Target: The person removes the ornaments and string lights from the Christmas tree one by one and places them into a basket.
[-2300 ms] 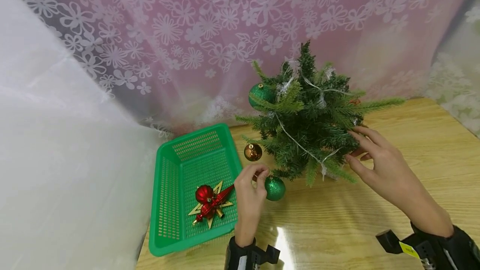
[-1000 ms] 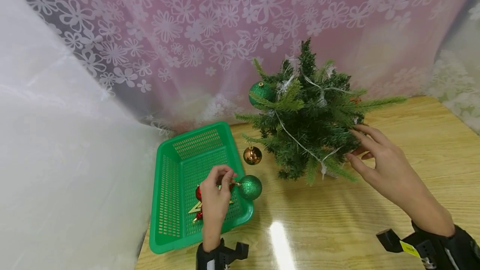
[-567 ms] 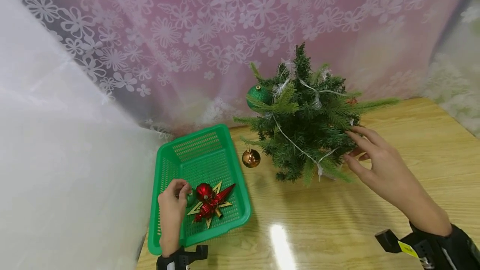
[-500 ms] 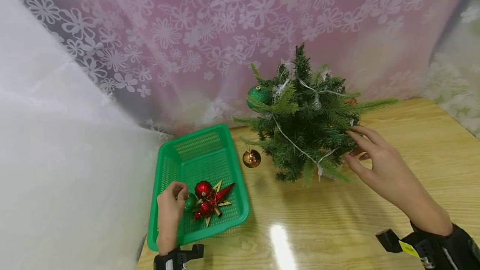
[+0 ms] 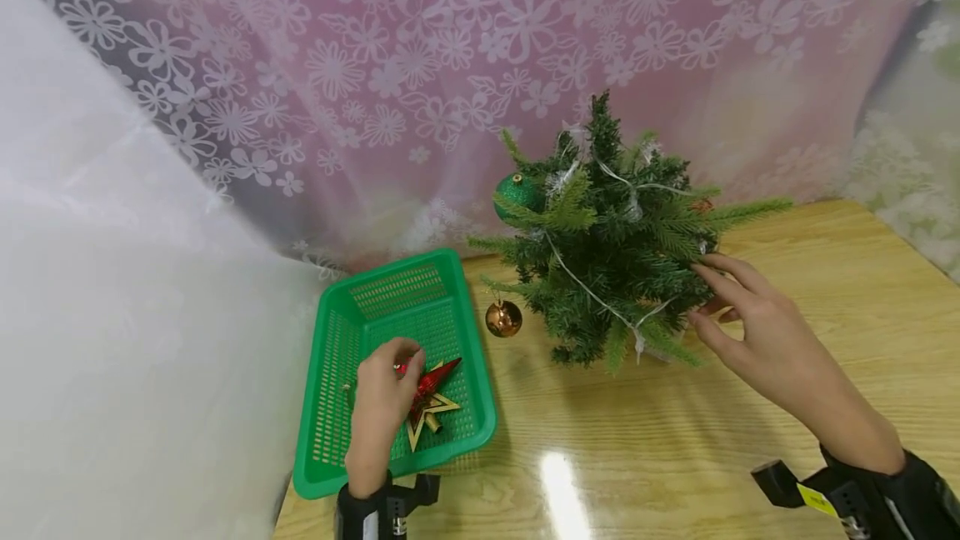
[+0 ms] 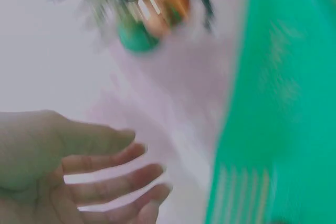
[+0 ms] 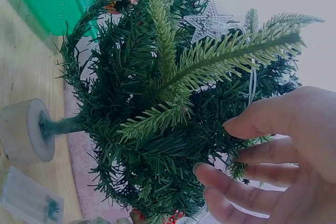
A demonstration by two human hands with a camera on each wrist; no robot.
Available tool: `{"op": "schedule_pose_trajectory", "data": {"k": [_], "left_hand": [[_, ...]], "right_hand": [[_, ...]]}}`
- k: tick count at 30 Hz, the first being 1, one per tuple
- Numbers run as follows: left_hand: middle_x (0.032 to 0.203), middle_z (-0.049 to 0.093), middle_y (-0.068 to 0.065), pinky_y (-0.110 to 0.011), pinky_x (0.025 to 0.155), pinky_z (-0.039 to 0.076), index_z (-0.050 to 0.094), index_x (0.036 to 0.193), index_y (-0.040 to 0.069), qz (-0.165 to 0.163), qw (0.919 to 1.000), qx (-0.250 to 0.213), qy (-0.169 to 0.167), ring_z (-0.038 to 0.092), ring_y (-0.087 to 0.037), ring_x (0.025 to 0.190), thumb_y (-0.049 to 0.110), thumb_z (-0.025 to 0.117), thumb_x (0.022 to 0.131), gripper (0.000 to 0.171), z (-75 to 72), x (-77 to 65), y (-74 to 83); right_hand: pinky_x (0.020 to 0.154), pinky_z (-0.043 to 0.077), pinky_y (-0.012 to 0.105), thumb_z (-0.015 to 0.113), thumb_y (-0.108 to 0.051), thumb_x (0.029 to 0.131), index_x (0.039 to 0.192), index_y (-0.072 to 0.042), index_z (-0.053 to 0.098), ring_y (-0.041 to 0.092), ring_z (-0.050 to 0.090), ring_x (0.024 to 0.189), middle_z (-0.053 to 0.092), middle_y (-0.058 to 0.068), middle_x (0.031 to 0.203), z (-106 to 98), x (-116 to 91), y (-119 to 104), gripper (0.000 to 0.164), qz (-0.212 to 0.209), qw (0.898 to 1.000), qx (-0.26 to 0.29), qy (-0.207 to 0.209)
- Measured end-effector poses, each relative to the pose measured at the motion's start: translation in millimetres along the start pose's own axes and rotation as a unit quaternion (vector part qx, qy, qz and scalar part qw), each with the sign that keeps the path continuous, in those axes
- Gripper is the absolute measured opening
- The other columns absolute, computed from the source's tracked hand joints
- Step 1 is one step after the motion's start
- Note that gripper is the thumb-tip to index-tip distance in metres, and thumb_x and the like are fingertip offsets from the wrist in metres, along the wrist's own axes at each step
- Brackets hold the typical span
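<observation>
My left hand (image 5: 381, 398) is over the green basket (image 5: 487, 407), fingers loosely bent, fingertips right at a red ornament (image 5: 401, 368) that the hand mostly hides. In the left wrist view, nothing shows between its thumb (image 6: 100, 139) and fingers. A red spire-shaped ornament (image 5: 441, 375) and a gold star (image 5: 450, 404) lie beside it in the basket. Left of the hand a small ornament cap (image 5: 347, 387) shows; its ball is largely hidden. My right hand (image 5: 772, 332) touches the right side of the small Christmas tree (image 5: 622, 265) with extended, relaxed fingers among the branch tips.
A green glitter ball (image 5: 517, 198) and a copper ball (image 5: 503, 318) hang on the tree's left side. A pale string of lights (image 5: 588, 283) wraps it. The right wrist view shows a silver star (image 7: 209, 22), the round base (image 7: 26, 132) and a clear packet (image 7: 31, 198).
My left hand has carried a green ball from the tree's lower left into the basket, let it go, and moved right to the red ornaments. My right hand has stayed at the tree.
</observation>
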State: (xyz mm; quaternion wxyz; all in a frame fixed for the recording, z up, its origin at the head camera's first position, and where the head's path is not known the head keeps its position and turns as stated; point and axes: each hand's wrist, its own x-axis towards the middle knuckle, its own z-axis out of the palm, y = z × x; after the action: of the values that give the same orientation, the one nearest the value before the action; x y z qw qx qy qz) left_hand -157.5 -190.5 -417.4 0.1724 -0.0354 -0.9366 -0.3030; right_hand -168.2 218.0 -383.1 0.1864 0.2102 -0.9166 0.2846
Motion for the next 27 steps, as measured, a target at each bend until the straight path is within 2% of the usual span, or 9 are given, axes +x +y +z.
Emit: {"op": "schedule_pose_trajectory", "data": {"k": [2,5,9,12,19,22,27], "left_hand": [[0.095,0.069,-0.011,-0.036,0.067,0.054,0.068,0.103,0.002,0.029,0.9989,-0.033,-0.013,0.065,-0.026,0.083,0.005,0.064,0.093,0.012,4.2,6.9,20.2],[0.099,0.069,-0.010,-0.035,0.072,0.054,0.068,0.109,0.004,0.056,0.9955,-0.074,-0.019,0.066,-0.024,0.087,0.010,0.064,0.094,0.016,11.6,19.4,44.5],[0.105,0.069,-0.011,-0.038,0.076,0.054,0.067,0.114,0.003,0.075,0.9908,-0.110,-0.024,0.066,-0.026,0.093,0.014,0.066,0.093,0.024,21.7,37.0,61.9],[0.106,0.070,-0.012,-0.036,0.076,0.055,0.068,0.116,0.003,0.073,0.9899,-0.118,-0.032,0.067,-0.026,0.092,0.015,0.067,0.092,0.027,28.7,46.2,66.6],[0.107,0.070,-0.015,-0.036,0.074,0.056,0.067,0.118,-0.001,0.032,0.9893,-0.135,-0.046,0.068,-0.029,0.090,0.014,0.068,0.092,0.030,41.1,57.0,69.4],[0.102,0.071,-0.016,-0.035,0.073,0.056,0.069,0.114,-0.001,0.032,0.9900,-0.133,-0.035,0.068,-0.029,0.087,0.013,0.068,0.092,0.027,43.3,58.1,69.8],[0.093,0.072,-0.015,-0.034,0.072,0.056,0.073,0.104,0.000,0.053,0.9911,-0.123,0.000,0.068,-0.028,0.082,0.011,0.067,0.092,0.017,44.8,58.2,68.0]], "right_hand": [[0.062,0.051,0.045,0.071,0.002,0.083,0.133,0.013,0.047,0.034,0.063,0.082,0.041,0.030,0.135,0.3,-0.1,0.4,0.057,-0.003,1.000,-0.003,0.004],[0.061,0.050,0.042,0.072,0.002,0.082,0.132,0.013,0.048,0.032,0.063,0.081,0.042,0.029,0.135,0.8,0.0,1.2,0.057,-0.006,1.000,-0.007,0.008],[0.060,0.050,0.041,0.073,0.003,0.081,0.132,0.013,0.049,0.032,0.063,0.081,0.042,0.029,0.135,0.9,0.0,1.4,0.057,-0.006,1.000,-0.006,0.011],[0.060,0.051,0.040,0.074,0.003,0.080,0.131,0.013,0.049,0.031,0.064,0.080,0.042,0.029,0.135,0.9,-0.1,1.0,0.058,-0.009,1.000,-0.005,0.013],[0.061,0.051,0.046,0.073,0.003,0.081,0.132,0.013,0.048,0.034,0.063,0.080,0.040,0.031,0.136,1.1,-0.7,2.7,0.058,-0.004,1.000,-0.006,0.007],[0.061,0.051,0.044,0.073,0.004,0.080,0.131,0.013,0.049,0.032,0.064,0.080,0.041,0.030,0.135,0.1,-0.4,2.7,0.058,-0.009,1.000,-0.010,0.010],[0.061,0.051,0.043,0.073,0.004,0.079,0.131,0.013,0.049,0.030,0.064,0.080,0.042,0.029,0.135,-0.1,0.7,1.8,0.058,-0.016,1.000,-0.010,0.012]]}}
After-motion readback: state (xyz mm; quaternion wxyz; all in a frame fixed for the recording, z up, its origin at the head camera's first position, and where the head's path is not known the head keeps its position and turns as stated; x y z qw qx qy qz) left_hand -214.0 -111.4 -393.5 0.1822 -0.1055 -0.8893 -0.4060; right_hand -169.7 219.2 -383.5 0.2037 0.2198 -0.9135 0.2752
